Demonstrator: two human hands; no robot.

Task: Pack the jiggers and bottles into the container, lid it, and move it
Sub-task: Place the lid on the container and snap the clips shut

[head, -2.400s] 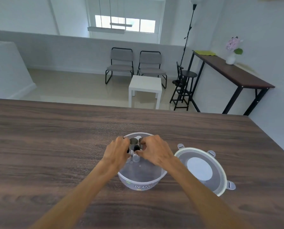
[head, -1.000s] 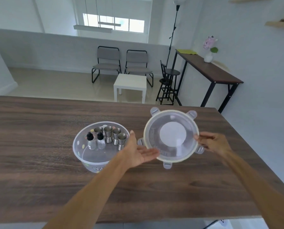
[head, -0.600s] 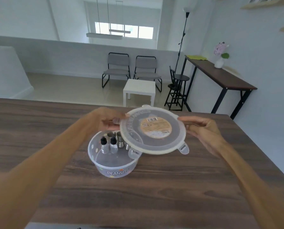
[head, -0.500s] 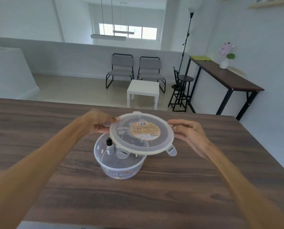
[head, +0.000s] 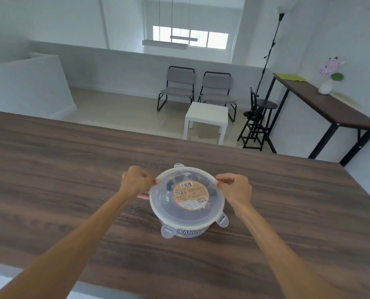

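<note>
A round clear plastic container (head: 187,233) with "PEANUT" printed on its side stands on the dark wooden table (head: 72,169). A translucent lid (head: 164,210) with a round tan label and clip tabs lies on top of it. My left hand (head: 135,182) grips the lid's left edge. On the opposite side, my right hand (head: 235,187) pinches the right edge. The jiggers and bottles inside show only as dark blurs through the lid.
The table's far edge runs behind the container and its near edge lies below my forearms. Beyond it are two grey chairs (head: 197,89), a small white side table (head: 206,117), a black stool (head: 258,124) and a long console table (head: 322,104) by the right wall.
The lid was picked up from the table at the right, turned label side up, carried over the container with both hands and lowered onto its rim.
</note>
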